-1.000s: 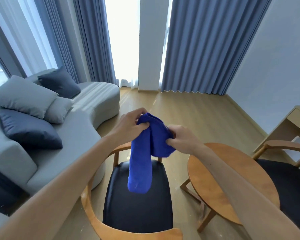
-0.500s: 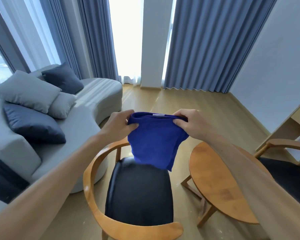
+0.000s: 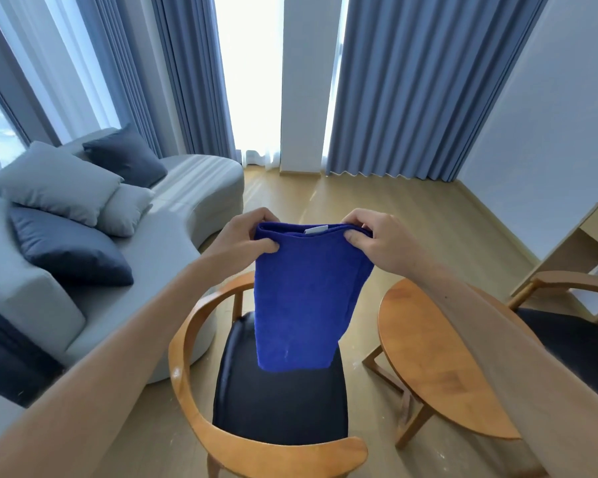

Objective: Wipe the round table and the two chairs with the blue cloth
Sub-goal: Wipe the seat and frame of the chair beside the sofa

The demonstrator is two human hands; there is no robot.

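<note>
We held the blue cloth (image 3: pixel 301 298) up over the near chair (image 3: pixel 277 405), left hand (image 3: pixel 246 236) and right hand (image 3: pixel 373 239) pinching its top corners in curled fingers — soft, light, limp stuff, best bunched into one palm before touching the tabletop (image 3: pixel 439 367).

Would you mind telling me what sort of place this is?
Probably a living room or hotel lounge: a grey sofa with cushions, floor-length blue curtains, and a round table between wooden chairs.

Left: my grey sofa (image 3: pixel 173 243) with cushions (image 3: pixel 59 188).
Far: blue curtains (image 3: pixel 411 84), bright window.
Floor: light wood (image 3: pixel 411 215).
Right: pale wall (image 3: pixel 549 115), wooden desk (image 3: pixel 580 236).
</note>
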